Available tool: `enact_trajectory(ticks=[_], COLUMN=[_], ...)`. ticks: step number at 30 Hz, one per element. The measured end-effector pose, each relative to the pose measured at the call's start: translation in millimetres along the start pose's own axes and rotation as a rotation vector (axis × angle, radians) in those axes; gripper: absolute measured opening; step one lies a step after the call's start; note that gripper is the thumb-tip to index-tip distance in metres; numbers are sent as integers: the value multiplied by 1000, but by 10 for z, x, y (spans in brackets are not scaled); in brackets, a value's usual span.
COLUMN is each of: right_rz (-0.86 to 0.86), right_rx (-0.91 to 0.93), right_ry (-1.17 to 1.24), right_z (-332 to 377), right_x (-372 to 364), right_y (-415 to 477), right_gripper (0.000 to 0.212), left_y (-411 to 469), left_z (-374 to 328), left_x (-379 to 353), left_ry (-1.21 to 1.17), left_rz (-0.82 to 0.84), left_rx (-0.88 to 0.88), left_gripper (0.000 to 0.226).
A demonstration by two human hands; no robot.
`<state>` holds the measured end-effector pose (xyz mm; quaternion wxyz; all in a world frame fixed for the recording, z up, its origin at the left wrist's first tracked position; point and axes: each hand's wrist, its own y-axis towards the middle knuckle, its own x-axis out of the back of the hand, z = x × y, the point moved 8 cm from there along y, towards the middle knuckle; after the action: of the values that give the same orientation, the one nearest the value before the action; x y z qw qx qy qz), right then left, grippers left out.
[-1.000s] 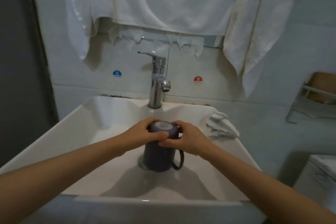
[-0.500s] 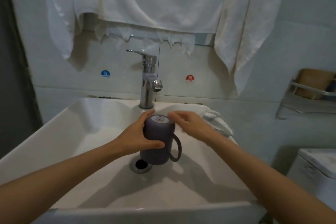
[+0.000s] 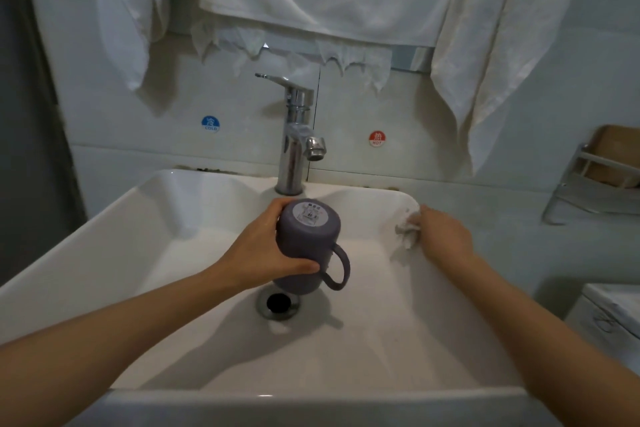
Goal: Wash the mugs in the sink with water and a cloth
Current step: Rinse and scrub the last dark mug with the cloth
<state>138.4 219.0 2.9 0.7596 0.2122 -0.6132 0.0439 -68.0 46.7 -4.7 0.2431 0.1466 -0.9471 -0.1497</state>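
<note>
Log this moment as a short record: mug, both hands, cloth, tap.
mug: purple, upside down, above the drain
left hand: grips the mug around its body
right hand: holds the cloth at the right wall of the sink
cloth: white, crumpled
tap: no water seen running

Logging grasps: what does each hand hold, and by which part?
Left hand grips the upturned mug round its body, handle free. Right hand grasps the bunched cloth.

Label [image 3: 310,213] on the mug [image 3: 308,253] unreadable (too small); cloth [image 3: 406,229] partly hidden by the right hand [image 3: 445,236].
</note>
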Motion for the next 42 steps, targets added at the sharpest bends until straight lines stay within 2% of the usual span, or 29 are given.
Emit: enact_trajectory(ticks=[3,5,8,11,13,15,19,21,24,26,30,32,33,34,36,38,40,42], right_rz=[-104,-187,-97,88,193,221,160,209,333,272,51,-5,-13,-13,-17,56,94,62], right_rx=[49,193,401,615,743,797,734,560,350,402,813,927,922,884,725,564,553,571], right_ry=[189,425,764,769,708,682,588,711,847,814,513,406,419,480,698,872,849,703], right_z=[116,374,902,1454,1711,1839,1850,1756,1605,1584,1837,1923,1919,1889,1753,1616,1576,1582], right_x=[214,432,633,562,406,313,201,113,-56,-49,79,97,101,86,74,7,-53,-123], right_y=[25,-3,-195,-516,-674,-711,-556,-394,-279,-331,-712,-805,-795,-744,-574,-429,-435,-490], right_gripper=[28,21,15,14,22,33,33,33,34,34,39,44,44,43,39,38,42,43], left_y=[15,25,42,43,37,28,9,11,23,17,10,9,7,8,29,18,-7,-47], left_z=[-11,3,79,84,44,58,155,157,166,203,238,225,234,233,232,278,386,456], left_x=[22,21,22,34,33,39,60,80,99,85,72,36,43,61,104,168,256,265], left_ry=[9,28,33,22,-27,-94,-130,-63,-62,-53,-89,-94,-92,-106,-131,-151,-205,-244], left_rz=[-9,1,18,14,10,-13,-75,-96,-107,-92,-91,-69,-88,-125,-163,-224,-301,-306], left_rx=[-3,3,50,72,47,59,156,187,198,223,236,234,240,244,217,267,343,403], left_gripper=[74,78,80,68,53,50,54,68,69,67,63,43,31,28,42,62,67,68])
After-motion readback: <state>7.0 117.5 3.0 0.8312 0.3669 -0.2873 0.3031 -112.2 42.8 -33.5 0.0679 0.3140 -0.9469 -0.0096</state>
